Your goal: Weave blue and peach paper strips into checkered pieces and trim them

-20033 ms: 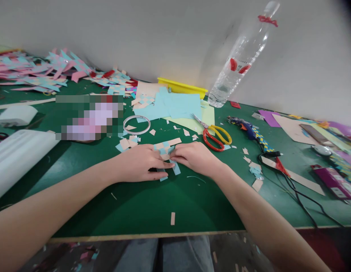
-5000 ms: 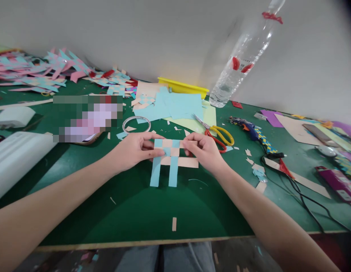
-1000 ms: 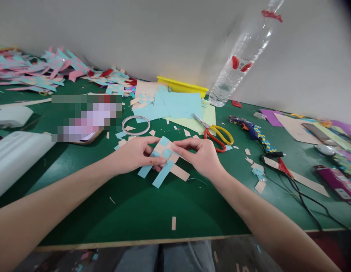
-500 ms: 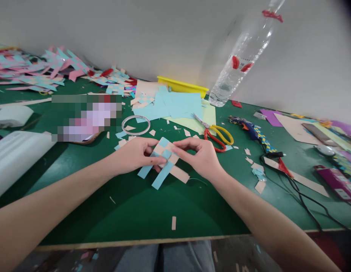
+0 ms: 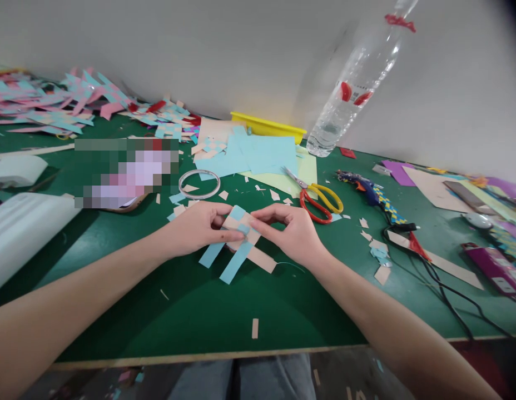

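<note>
Between my hands is a small woven paper piece (image 5: 252,236) of light blue and pale peach strips, with loose strip ends hanging toward me. My left hand (image 5: 202,225) pinches its left side, thumb on top and fingers partly hidden beneath. At the upper right edge, my right hand (image 5: 287,225) pinches the piece between thumb and forefinger. A thin thread-like line curves out by the peach strip end. Scissors (image 5: 316,201) with one red and one yellow handle lie just beyond my right hand. A roll of tape (image 5: 199,185) lies beyond my left hand.
Blue paper sheets (image 5: 270,153) lie near the wall beside a yellow tray (image 5: 268,128). A plastic bottle (image 5: 358,83) stands behind the scissors. Woven pieces (image 5: 58,103) are heaped at the far left. Cables (image 5: 437,278) and a purple box (image 5: 494,268) lie at right. Scraps are scattered about.
The woven piece has tilted slightly, its hanging strip ends shifting a little left and toward me. My right fingers have moved slightly left along its edge. Both hands keep their hold.
</note>
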`<action>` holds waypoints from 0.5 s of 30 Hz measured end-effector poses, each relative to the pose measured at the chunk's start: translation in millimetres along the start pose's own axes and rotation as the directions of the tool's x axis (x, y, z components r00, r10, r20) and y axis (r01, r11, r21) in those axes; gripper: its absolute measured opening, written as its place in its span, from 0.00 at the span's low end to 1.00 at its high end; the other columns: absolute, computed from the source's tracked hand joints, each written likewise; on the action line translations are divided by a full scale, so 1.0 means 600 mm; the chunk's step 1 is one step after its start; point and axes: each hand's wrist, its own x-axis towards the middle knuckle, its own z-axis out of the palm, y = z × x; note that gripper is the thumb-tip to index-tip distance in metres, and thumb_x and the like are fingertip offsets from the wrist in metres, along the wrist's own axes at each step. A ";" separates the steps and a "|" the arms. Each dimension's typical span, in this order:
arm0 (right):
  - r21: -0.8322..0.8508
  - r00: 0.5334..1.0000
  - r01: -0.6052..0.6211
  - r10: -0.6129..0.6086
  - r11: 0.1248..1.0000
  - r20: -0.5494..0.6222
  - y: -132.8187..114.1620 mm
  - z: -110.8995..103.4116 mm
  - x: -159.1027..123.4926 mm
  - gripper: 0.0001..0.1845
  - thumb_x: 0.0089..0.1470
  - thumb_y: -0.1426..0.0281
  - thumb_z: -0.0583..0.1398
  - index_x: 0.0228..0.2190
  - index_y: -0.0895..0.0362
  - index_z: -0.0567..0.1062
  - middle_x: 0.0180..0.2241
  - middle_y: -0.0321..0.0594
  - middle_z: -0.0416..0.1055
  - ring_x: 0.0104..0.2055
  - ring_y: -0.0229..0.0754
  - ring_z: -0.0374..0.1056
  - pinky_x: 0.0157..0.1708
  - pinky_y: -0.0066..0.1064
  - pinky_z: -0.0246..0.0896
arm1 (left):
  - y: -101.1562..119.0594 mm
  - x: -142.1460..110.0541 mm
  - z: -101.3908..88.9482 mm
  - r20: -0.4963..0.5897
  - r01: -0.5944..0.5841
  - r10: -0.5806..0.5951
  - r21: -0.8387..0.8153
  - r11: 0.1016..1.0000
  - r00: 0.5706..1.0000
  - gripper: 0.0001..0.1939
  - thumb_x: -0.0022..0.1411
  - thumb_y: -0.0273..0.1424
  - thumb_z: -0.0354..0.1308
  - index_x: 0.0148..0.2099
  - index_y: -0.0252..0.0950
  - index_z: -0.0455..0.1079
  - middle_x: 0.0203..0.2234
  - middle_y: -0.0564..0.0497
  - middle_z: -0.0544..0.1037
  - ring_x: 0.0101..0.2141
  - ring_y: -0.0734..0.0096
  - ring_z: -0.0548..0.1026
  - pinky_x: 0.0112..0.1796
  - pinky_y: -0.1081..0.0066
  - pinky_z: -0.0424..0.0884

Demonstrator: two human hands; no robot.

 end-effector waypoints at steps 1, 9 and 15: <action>-0.003 1.000 -0.006 0.006 1.000 0.016 -0.001 0.000 0.000 0.12 0.51 0.62 0.63 0.36 0.54 0.78 0.34 0.38 0.78 0.35 0.38 0.72 0.37 0.33 0.70 | -0.001 0.000 0.000 0.006 -0.002 0.002 -0.009 1.000 1.000 0.14 0.56 0.38 0.63 0.43 0.39 0.71 0.33 0.54 0.83 0.33 0.67 0.81 0.33 0.72 0.75; -0.052 0.997 -0.073 0.075 0.996 0.034 -0.002 0.005 -0.001 0.13 0.50 0.59 0.63 0.36 0.53 0.75 0.28 0.35 0.75 0.29 0.37 0.69 0.29 0.30 0.66 | -0.004 0.000 -0.001 0.003 -0.021 0.021 0.055 0.998 1.000 0.15 0.55 0.40 0.64 0.43 0.38 0.70 0.29 0.53 0.82 0.27 0.71 0.77 0.22 0.77 0.65; -0.044 0.999 -0.053 0.053 0.998 0.002 -0.005 0.006 -0.003 0.11 0.50 0.59 0.64 0.33 0.53 0.76 0.34 0.36 0.76 0.33 0.37 0.70 0.33 0.31 0.67 | 0.001 -0.001 -0.002 -0.004 -0.010 0.011 0.181 0.983 1.000 0.19 0.55 0.43 0.62 0.44 0.37 0.70 0.25 0.53 0.80 0.22 0.72 0.73 0.20 0.76 0.59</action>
